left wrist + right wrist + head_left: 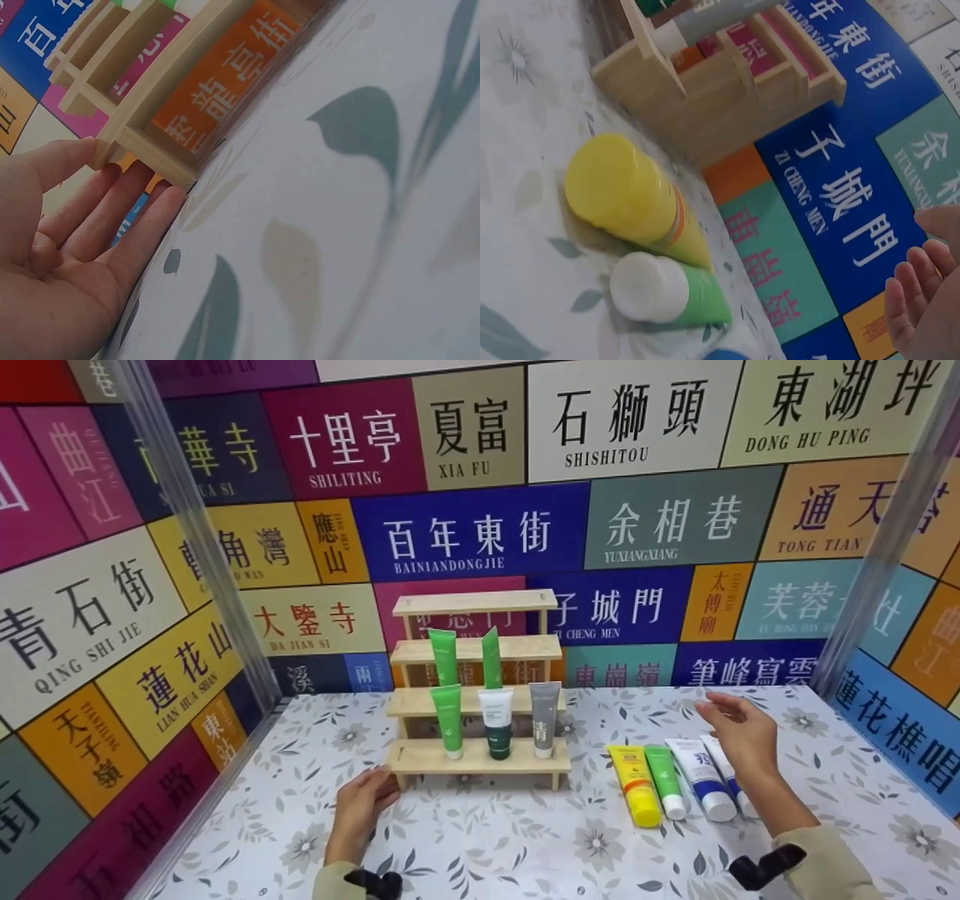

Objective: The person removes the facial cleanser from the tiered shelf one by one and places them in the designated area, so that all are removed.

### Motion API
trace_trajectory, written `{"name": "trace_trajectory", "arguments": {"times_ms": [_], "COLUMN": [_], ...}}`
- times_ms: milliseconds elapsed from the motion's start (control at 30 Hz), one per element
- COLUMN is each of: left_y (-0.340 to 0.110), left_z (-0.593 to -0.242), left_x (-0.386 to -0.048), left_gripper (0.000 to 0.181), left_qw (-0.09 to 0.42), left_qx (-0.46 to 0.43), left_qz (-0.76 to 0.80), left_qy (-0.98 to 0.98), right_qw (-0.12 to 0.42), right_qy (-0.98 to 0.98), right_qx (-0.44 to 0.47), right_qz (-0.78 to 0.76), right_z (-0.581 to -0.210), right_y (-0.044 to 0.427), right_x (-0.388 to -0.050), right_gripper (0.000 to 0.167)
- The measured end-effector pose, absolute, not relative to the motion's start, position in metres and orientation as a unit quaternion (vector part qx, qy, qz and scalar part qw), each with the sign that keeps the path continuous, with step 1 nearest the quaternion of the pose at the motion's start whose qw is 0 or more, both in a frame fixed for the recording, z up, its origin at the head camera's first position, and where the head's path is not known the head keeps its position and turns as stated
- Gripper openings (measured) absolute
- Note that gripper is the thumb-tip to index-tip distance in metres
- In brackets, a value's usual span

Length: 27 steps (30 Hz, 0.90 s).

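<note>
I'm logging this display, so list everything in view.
Four-tier wooden rack: 1, tan, on table.
Upper plastic tubes: 2, green, second tier from bottom.
Lower plastic tubes: 3, green, white-and-green, grey, bottom tier.
Loose plastic tubes: 4, yellow, green, two white-and-blue, on table.
Floral tabletop: 1, white-grey, beneath.
Lettered wall panels: many, multicoloured, around.
Clear corner strips: 2, transparent, wall corners.
Wrist devices: 2, black, on wrists.
Sleeves: 2, beige, forearms.
Left hand: 1, bare, gripping rack's left end.
Right hand: 1, bare, raised by loose tubes.
</note>
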<state>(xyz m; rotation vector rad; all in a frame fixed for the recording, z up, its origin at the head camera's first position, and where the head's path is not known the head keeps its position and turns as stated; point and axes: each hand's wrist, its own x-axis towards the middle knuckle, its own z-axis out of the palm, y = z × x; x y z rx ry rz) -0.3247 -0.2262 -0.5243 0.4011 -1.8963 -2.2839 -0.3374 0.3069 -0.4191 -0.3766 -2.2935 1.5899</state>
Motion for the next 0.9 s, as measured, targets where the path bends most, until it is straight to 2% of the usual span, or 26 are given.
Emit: {"name": "trace_trajectory", "arguments": {"times_ms": [200,467,600,900], "left_y": [-0.227,-0.227,-0.227,-0.227], "left_z": [-0.526,-0.526,-0.525,-0.525], "left_x": [-0.322,-0.322,-0.321,-0.321], "left_gripper": [0.043,0.043,0.045,0.046], "left_qw": [0.079,0.081,0.082,0.086], "left_qx": [0.111,0.111,0.106,0.103], "left_qz": [-0.769,-0.77,-0.776,-0.779], "left_qy": [-0.625,-0.623,-0.617,-0.612], "right_qw": [0.157,0.161,0.153,0.093], "right_qy": [-0.795,-0.771,-0.757,-0.735], "right_qx": [-0.12,-0.025,0.012,0.051], "right_qz": [0.574,0.616,0.635,0.669], "right_z": [-0.396,-0.379,-0.382,-0.407], "right_y": [0.271,0.224,0.205,0.172], "right_x": [-0.33,-0.323,-0.325,-0.333], "right_gripper": [0.064,0.061,0.057,0.06]}}
